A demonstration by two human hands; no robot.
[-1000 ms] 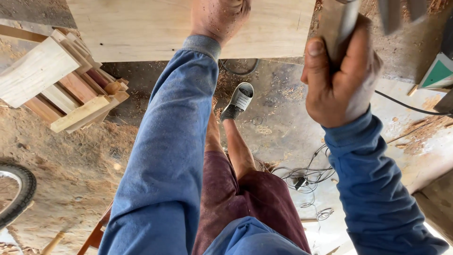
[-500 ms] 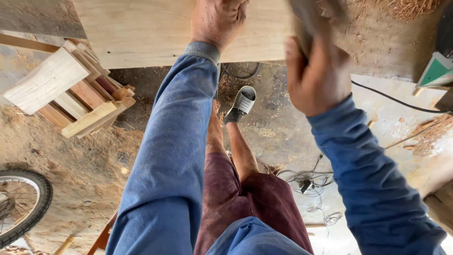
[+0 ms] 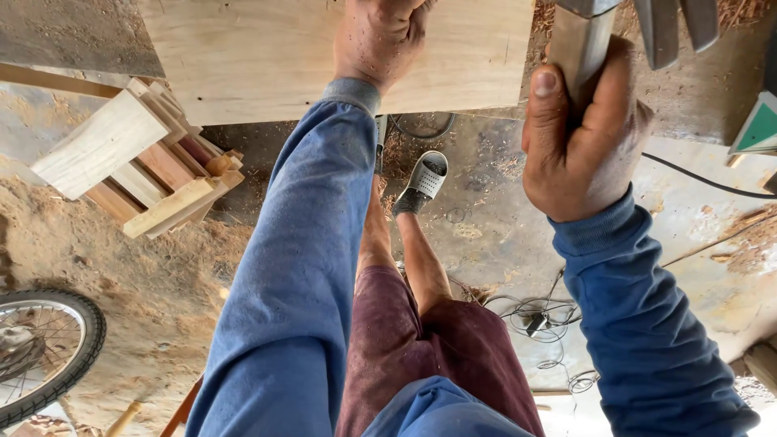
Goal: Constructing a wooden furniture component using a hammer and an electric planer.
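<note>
His right hand (image 3: 584, 137) clenches the tool handle (image 3: 581, 40) pointing toward twelve o'clock, while the plywood panel (image 3: 267, 57) under his pressing left hand (image 3: 380, 36) lies at nine o'clock of it.

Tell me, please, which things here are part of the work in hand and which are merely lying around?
In use:
left hand pressing on the plywood panel
right hand gripping the hammer handle

Lying about:
stack of wood offcuts
bicycle wheel
tangled cable
sawdust
</note>
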